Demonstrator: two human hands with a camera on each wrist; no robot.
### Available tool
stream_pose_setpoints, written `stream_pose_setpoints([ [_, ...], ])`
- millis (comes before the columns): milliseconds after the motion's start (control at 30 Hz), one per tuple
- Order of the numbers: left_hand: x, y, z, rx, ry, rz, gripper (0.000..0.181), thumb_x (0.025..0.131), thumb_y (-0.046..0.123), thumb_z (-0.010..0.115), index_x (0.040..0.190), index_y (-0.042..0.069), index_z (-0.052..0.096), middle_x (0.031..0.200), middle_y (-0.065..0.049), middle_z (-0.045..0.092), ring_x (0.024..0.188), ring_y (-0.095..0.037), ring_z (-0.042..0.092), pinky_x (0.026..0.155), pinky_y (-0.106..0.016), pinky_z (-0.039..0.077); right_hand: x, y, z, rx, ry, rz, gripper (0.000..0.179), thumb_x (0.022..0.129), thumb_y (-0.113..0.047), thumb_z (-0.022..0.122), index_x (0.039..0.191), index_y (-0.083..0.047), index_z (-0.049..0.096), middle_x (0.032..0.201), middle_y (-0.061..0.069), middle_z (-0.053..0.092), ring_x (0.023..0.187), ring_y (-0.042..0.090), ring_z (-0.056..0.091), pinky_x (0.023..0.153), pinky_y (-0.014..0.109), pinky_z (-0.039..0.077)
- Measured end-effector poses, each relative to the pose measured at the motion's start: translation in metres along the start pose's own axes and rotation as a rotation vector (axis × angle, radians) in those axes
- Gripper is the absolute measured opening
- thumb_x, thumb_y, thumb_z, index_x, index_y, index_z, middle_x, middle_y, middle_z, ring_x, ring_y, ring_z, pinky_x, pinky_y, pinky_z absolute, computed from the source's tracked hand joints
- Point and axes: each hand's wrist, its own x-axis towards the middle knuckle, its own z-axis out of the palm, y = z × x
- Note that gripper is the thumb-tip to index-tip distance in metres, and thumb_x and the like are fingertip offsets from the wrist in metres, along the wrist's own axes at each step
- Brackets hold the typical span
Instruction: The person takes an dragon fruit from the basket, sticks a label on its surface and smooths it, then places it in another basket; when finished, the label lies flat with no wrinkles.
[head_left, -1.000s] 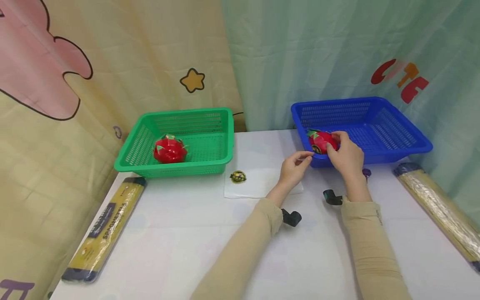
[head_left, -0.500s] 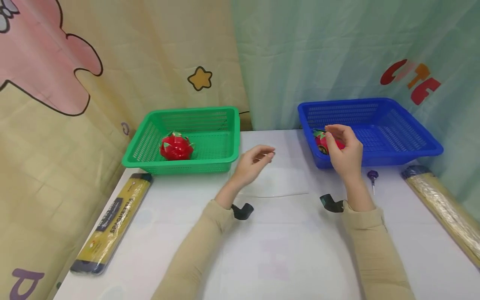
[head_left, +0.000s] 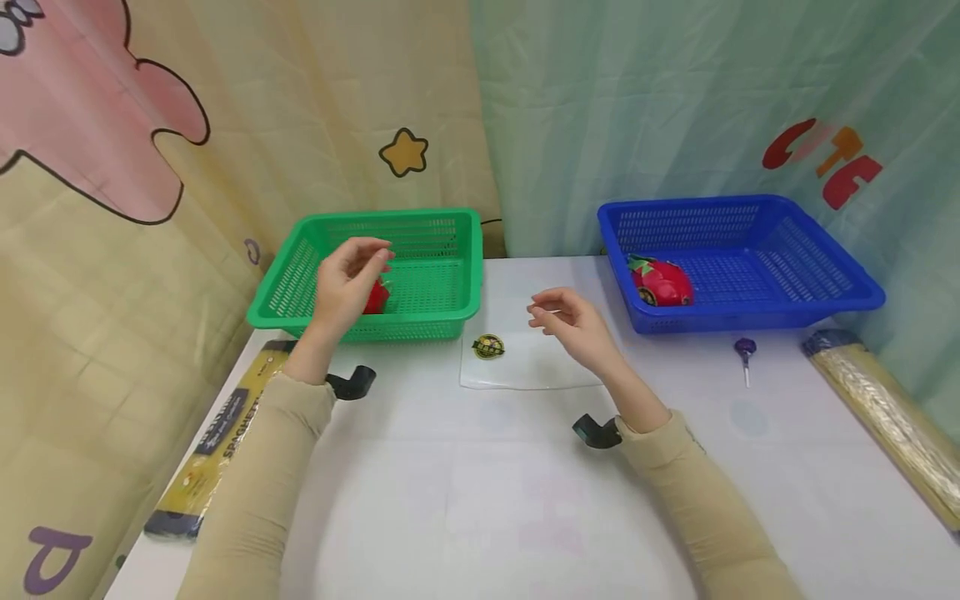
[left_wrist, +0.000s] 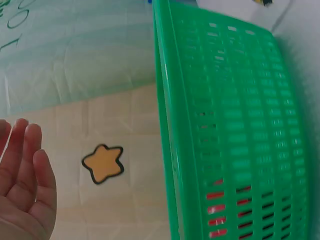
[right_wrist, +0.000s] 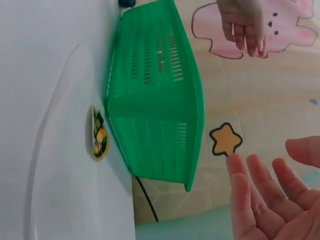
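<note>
My left hand [head_left: 347, 283] hovers over the front left of the green basket [head_left: 435, 321], its fingers loosely bent with nothing between them. Behind it, a shiny red dragon fruit [head_left: 377, 297] shows only in part; in the left wrist view, bits of red show through the basket's slots. My right hand [head_left: 573, 329] is held above the middle of the table, fingers relaxed and holding nothing. Below it lies a flat, clear or white plastic sheet [head_left: 525, 371] with a black-and-gold sticker [head_left: 488, 347]. A second dragon fruit [head_left: 666, 283] rests in the left corner of the blue basket [head_left: 750, 315].
A spaghetti pack [head_left: 213, 446] lies along the table's left edge, partly behind my left sleeve. Another long yellow pack [head_left: 885, 425] lies at the right. A purple lollipop [head_left: 746, 348] lies before the blue basket. Printed curtains [head_left: 555, 125] hang behind.
My right hand has let go of the dragon fruit in the blue basket and moved left over the table. My left hand has swung left from the blue basket to above the green one.
</note>
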Motion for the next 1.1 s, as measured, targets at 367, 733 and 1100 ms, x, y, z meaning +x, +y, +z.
stream_pose_setpoints([
  [367, 0.018, -0.067, -0.053, -0.120, 0.230, -0.183, 0.008, 0.089, 0.008, 0.063, 0.097, 0.005, 0.065, 0.082, 0.003, 0.063, 0.074, -0.010, 0.060, 0.069, -0.018, 0.047, 0.024, 0.007, 0.047, 0.043, -0.016, 0.132, 0.037, 0.094, -0.019, 0.057, 0.127, -0.002, 0.049, 0.119, 0.015, 0.058, 0.094, 0.027, 0.065, 0.083, 0.042, 0.051],
  [733, 0.005, -0.096, -0.065, 0.193, 0.136, -0.256, 0.025, 0.092, 0.023, 0.062, 0.111, 0.007, 0.061, 0.094, 0.012, 0.058, 0.084, -0.003, 0.054, 0.074, -0.019, 0.042, 0.026, 0.020, 0.068, 0.075, 0.045, 0.119, 0.038, 0.094, -0.022, 0.058, 0.127, -0.004, 0.050, 0.114, 0.014, 0.061, 0.090, 0.026, 0.066, 0.080, 0.041, 0.052],
  [1100, 0.001, -0.109, -0.075, 0.308, 0.046, -0.331, 0.037, 0.094, 0.023, 0.057, 0.124, 0.000, 0.055, 0.118, -0.016, 0.057, 0.093, -0.004, 0.047, 0.081, -0.023, 0.038, 0.029, 0.024, 0.076, 0.128, 0.042, 0.095, 0.031, 0.095, -0.019, 0.057, 0.123, -0.006, 0.053, 0.111, 0.017, 0.062, 0.092, 0.035, 0.064, 0.078, 0.047, 0.051],
])
